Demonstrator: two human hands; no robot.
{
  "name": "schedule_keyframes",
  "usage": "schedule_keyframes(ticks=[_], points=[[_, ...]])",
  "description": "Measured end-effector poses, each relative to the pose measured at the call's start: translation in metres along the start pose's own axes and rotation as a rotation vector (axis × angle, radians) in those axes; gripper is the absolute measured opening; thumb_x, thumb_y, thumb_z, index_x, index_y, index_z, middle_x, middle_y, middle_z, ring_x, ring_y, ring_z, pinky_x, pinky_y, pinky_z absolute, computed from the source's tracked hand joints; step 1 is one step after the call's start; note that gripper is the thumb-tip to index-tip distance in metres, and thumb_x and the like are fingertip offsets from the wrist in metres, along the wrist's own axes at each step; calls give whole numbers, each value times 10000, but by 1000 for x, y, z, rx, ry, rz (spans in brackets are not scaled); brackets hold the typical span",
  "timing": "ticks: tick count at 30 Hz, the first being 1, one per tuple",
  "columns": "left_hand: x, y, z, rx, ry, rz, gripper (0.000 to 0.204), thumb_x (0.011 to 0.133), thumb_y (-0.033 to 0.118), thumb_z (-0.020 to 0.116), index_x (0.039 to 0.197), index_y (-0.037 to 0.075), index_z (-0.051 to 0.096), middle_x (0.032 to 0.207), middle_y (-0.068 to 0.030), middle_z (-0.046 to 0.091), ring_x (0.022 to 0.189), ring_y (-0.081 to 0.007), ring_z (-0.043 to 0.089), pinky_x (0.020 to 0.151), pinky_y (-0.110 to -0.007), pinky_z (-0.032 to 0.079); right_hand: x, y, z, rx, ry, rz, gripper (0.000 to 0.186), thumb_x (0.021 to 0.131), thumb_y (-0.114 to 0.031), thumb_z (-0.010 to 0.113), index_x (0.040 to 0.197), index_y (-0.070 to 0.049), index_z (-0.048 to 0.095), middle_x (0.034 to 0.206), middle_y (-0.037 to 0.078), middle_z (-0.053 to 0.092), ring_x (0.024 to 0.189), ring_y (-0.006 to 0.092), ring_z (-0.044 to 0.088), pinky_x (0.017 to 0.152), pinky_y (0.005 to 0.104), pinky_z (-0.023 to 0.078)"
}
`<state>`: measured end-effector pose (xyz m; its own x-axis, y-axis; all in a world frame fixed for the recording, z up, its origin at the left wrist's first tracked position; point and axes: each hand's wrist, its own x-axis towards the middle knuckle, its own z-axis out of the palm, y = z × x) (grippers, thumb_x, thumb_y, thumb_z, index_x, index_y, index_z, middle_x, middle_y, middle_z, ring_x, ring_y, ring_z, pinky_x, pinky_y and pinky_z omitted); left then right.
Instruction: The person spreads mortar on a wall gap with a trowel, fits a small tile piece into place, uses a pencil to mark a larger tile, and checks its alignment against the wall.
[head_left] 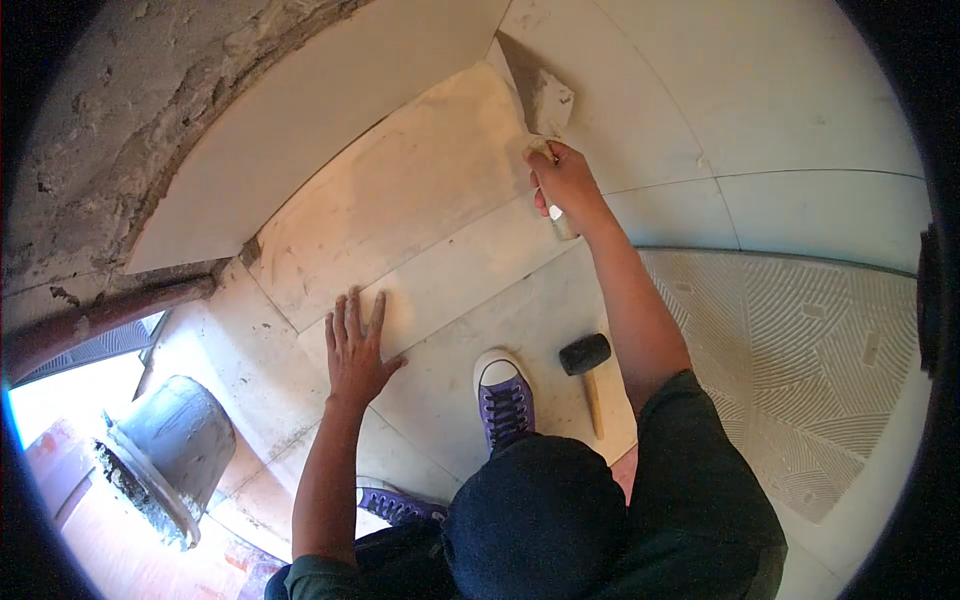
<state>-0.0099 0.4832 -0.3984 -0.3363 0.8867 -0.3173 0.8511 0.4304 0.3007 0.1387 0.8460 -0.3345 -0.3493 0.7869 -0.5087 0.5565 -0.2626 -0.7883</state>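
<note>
**Beside the tiled wall, a trowel point(549, 103) in the right hand point(566, 184)**

Its blade lies beyond the right hand's fingers, away from the person; they curl closed around the pale handle, whose butt end sticks out on the near side. The left hand point(356, 362) rests palm-down on a narrow pale floor tile point(452, 258), fingers spread apart. Nearer the purple sneakers point(506, 408) lies a black-headed mallet point(586, 354); a grey bucket point(184, 436) is at far left.

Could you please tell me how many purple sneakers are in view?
2: one sneaker is left of the mallet, the other sneaker is lower and further left; both are partly hidden.
</note>
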Motion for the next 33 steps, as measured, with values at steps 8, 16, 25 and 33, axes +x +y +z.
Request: schedule_keyframes(ticks=[8,16,25,33], points=[[2,0,2,-5,8,1,1260,590,438,944,1626,223,261,1674,-208,178,1535,-426,189,1220,-599,229,-4,-6,-1,59,-22,51,241,997,-311,649,987,-77,593,732,24,563,486,121,536,415,293,436],[2,1,3,-21,2,-12,1266,587,411,953,1626,235,252,1675,-193,174,1538,-418,185,1227,-597,216,-6,-7,-4,138,-76,29,250,996,-307,660,1002,-68,589,736,28,568,474,127,531,407,296,424],[3,2,1,-25,-34,-36,1247,614,412,948,1628,236,245,1683,-187,151,1547,-411,166,1245,-581,186,-4,-4,-4,165,-83,25,238,998,-297,659,986,-73,580,748,32,569,482,125,529,408,294,423],[4,3,0,-12,-59,-38,1222,649,435,929,1631,227,232,1690,-188,133,1551,-411,159,1250,-573,175,0,5,1,101,-33,1,226,994,-287,658,983,-72,589,749,28,561,480,122,517,409,296,425]])
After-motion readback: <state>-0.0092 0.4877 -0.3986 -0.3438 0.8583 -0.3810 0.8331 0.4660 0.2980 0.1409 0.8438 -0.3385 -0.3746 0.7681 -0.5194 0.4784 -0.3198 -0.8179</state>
